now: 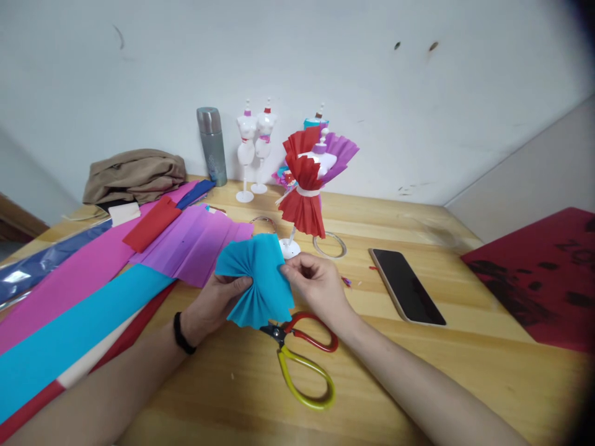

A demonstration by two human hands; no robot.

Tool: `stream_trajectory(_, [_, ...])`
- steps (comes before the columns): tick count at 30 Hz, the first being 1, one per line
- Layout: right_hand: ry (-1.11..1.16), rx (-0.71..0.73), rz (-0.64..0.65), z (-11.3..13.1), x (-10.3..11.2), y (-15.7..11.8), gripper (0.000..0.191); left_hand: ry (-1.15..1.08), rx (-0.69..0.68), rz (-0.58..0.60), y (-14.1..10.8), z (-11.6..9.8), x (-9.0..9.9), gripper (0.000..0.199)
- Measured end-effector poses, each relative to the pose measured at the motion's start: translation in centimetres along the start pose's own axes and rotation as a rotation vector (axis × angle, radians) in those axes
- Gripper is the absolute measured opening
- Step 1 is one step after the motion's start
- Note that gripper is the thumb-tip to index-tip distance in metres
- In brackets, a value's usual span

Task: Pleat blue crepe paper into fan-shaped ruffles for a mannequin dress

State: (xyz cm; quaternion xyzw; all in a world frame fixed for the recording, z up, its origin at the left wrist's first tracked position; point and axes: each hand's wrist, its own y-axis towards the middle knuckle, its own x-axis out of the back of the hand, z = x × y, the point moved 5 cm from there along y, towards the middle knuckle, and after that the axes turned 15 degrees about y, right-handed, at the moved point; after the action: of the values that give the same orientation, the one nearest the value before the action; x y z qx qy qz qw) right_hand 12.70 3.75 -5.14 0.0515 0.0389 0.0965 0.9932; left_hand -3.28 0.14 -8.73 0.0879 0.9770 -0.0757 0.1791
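A piece of blue crepe paper, gathered into fan-like pleats at its left, is held up over the table between both hands. My left hand is closed, its thumb pressing the gathered pleats. With thumb and fingers my right hand pinches the paper's right edge, where it is flatter. Partly beneath the paper lie scissors with one red and one yellow handle, their blades hidden. Just behind stands a small white mannequin dressed in pleated red crepe paper, tied at the waist with a pale band.
Strips of coloured crepe paper cover the left side. At the back are a flask, two white mannequins and a brown cloth. A phone and a wire ring lie to the right, near a red board.
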Motion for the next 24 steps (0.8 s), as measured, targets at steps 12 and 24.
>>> stream_trajectory(12, [-0.032, 0.027, -0.049, -0.4, 1.2, 1.1, 0.025, 0.029, -0.006, 0.052, -0.4, -0.5, -0.5, 0.058])
stream_trajectory(24, [0.087, -0.020, 0.098, -0.8, 0.6, 1.1, 0.023, -0.069, 0.043, 0.051, -0.3, -0.8, 0.4, 0.031])
